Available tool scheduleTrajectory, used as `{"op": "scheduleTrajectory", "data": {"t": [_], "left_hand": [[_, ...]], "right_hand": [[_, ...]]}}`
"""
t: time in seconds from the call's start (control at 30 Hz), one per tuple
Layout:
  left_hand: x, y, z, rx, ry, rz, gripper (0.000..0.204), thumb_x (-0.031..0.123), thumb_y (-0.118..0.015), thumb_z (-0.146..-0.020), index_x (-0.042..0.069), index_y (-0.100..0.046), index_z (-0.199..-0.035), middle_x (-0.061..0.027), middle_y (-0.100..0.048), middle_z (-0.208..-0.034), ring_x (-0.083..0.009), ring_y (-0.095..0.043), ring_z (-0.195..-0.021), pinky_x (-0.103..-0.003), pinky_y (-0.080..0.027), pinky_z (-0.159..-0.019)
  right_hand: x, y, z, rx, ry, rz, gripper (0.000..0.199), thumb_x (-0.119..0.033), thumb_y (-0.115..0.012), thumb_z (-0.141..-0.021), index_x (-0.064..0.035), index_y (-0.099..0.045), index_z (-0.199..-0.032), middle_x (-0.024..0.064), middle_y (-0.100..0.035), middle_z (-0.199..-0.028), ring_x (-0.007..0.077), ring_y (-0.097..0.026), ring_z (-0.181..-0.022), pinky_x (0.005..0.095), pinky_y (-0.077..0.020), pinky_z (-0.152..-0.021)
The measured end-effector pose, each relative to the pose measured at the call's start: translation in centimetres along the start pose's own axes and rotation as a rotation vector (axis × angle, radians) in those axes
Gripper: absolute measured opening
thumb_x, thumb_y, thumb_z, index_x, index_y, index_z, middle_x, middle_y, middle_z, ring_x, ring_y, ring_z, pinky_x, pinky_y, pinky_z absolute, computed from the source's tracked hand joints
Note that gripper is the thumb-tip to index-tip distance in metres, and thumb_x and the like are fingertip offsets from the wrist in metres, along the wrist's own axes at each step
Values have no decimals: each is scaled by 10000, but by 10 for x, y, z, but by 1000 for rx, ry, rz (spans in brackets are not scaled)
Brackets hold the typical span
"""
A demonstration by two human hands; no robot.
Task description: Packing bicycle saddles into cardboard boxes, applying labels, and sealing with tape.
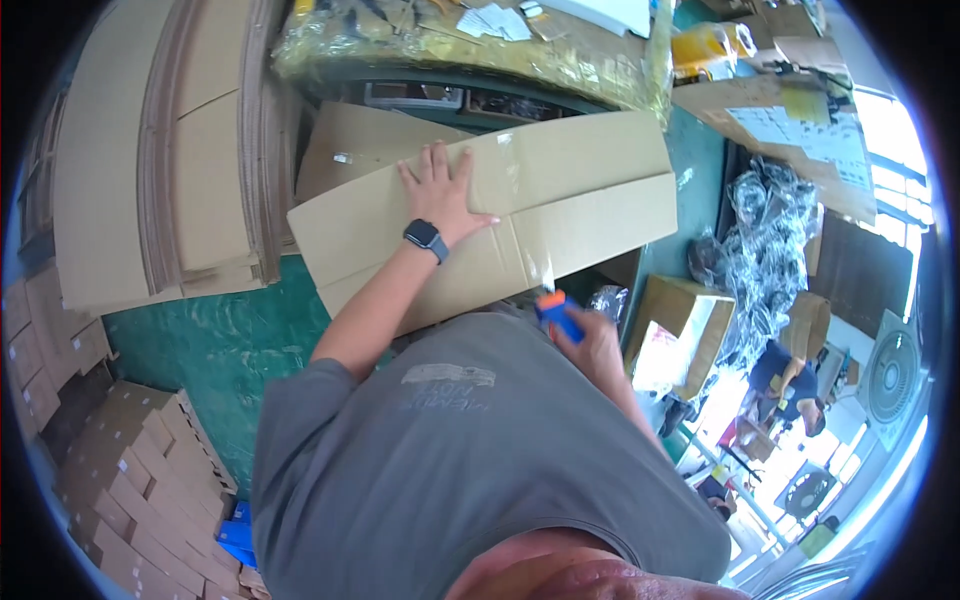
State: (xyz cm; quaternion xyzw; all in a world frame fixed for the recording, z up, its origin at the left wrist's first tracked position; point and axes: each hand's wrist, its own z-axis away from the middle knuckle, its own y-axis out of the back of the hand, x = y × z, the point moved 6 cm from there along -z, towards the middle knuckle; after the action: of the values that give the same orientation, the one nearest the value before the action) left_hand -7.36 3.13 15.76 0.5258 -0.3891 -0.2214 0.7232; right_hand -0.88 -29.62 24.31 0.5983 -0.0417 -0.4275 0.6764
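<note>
A long brown cardboard box (590, 165) lies across in front of me, its flaps meeting along a seam. My left hand (445, 200), a dark watch on its wrist, presses flat on the top with fingers spread. Below the box's near edge, my right hand (595, 345) grips a blue and orange tape dispenser (560, 313). A strip of clear tape (538, 262) crosses the seam and comes down to that edge by the dispenser. Part of the dispenser is covered by my fingers.
Flat cardboard sheets (210, 150) stand stacked at the left. Beyond the box is a plastic-wrapped workbench (450, 45). To the right are an open carton (690, 330) and a heap of clear plastic wrap (770, 240). A person (785, 385) works farther right; piled cartons (150, 490) fill the lower left.
</note>
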Motion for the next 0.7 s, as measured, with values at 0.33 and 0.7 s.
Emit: {"op": "scheduleTrajectory", "data": {"t": [0.33,0.7], "left_hand": [[16,-13,11,12,-13,34,1127,677,-854,-655,165,-463,-1580,-288,-273,-1670,-431,-194,-1584,-742,-156,-1207],[150,91,219,103,-25,1616,648,404,-470,-1137,-56,-400,-1587,-151,-486,-1612,-222,-460,-1473,-378,-336,-1229]], "right_hand": [[76,-131,-30,-162,-67,-102,434,-330,-784,-834,-67,-759,-1178,261,-693,-997,453,-690,-932,507,-577,-852],[-52,88,29,203,842,-431,602,-144,-878,-715,-96,-724,-1296,169,-615,-944,281,-622,-727,383,-545,-630]]}}
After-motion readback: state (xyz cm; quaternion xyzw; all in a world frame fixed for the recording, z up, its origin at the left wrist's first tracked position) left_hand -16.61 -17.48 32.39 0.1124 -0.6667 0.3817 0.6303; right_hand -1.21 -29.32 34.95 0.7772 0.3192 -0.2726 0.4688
